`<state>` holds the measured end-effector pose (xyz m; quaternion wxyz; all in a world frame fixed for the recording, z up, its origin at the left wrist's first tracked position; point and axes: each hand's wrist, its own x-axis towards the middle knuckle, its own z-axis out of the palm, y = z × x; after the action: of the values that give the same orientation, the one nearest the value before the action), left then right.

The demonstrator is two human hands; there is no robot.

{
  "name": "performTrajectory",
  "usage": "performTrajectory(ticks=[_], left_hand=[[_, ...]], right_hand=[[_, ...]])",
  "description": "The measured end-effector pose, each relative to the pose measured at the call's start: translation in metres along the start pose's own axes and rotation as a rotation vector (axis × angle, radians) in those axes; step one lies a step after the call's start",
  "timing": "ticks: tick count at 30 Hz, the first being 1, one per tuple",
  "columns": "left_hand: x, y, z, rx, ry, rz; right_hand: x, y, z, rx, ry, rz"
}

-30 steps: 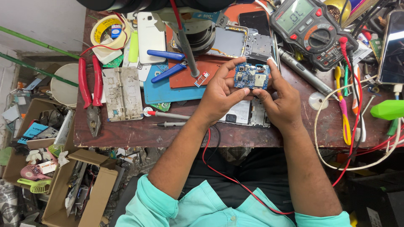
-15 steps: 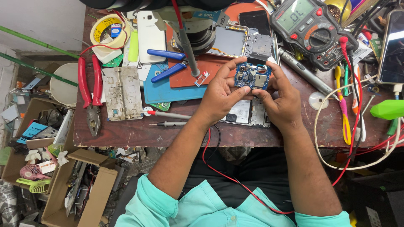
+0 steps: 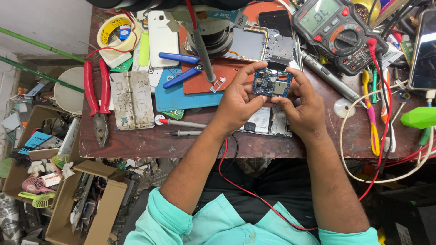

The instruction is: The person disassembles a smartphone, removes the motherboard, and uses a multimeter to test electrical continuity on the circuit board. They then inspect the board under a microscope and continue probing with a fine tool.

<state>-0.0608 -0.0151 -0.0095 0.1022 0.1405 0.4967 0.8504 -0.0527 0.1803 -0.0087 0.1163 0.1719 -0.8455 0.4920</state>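
Nearest me, at the front edge of the surface, both forearms come up over the lap in teal sleeves, a red lead trailing between them. My left hand and right hand meet over the middle of the surface, above an opened phone lying flat under the wrists. Between them is the small blue board, lifted clear of the surface and tilted toward the camera. The left grip is closed on the board's left edge, thumb below and fingertips above; the right grip is closed on its right edge in the same pinch.

Against a second ago, the board has barely shifted: same height, same place, only the fingertips have crept a little round its edges. I read that as close inspection, not a move elsewhere.

Just left of the hands lie two probes near the front edge, then a grey jig and red pliers toward the left edge. Farther back sit blue tweezers, a white phone and tape at the back-left corner. A multimeter rests toward the back-right.
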Motion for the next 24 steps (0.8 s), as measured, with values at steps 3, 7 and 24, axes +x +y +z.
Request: performTrajectory(ticks=[3, 7, 24], left_hand=[[-0.0008, -0.0014, -0.0006, -0.020, 0.000, 0.003], [-0.0024, -0.0017, -0.0026, 0.023, -0.011, 0.029], [-0.0027, 0.0017, -0.0002, -0.004, -0.004, 0.003]], right_hand=[[-0.0006, -0.0005, 0.0007, 0.003, -0.002, -0.007], [-0.0016, -0.0007, 0.0012, -0.004, -0.006, 0.004], [-0.0015, -0.0002, 0.0018, -0.011, -0.003, 0.017]])
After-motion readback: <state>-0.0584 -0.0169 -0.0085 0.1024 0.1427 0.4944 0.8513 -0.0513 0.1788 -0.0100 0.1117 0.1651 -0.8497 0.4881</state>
